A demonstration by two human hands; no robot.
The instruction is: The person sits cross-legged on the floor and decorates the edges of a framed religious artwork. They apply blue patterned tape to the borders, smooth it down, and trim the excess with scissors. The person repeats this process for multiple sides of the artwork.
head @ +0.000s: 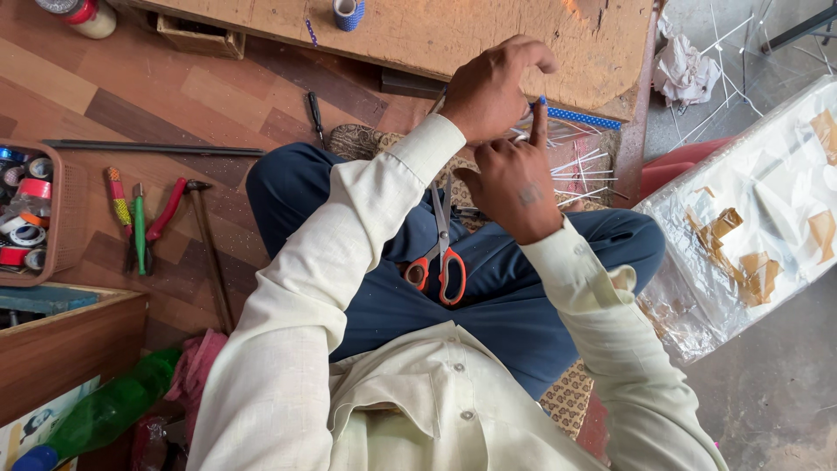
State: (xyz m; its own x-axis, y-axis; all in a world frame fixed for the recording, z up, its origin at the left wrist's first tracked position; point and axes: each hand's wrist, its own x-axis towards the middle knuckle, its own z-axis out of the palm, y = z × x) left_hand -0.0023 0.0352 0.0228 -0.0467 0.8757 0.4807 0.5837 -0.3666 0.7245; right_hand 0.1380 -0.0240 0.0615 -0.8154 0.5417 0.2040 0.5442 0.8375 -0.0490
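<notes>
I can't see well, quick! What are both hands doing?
Left hand: fingers pinched together, on what cannot be told.
Right hand: forefinger up, touching the blue dotted tape.

Single head-worn view, looking steeply down from close above the seated person's cream linen-sleeved arms (pixel 349 288) and navy-trousered lap (pixel 488 296). Frame top faces forward to the low worn wooden board table (pixel 488 35).

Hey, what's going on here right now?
A person sits cross-legged, both hands raised over the lap. The left hand and right hand pinch a blue dotted tape strip near thin white sticks. Orange-handled scissors rest on the lap; pliers lie on the wooden floor.
</notes>
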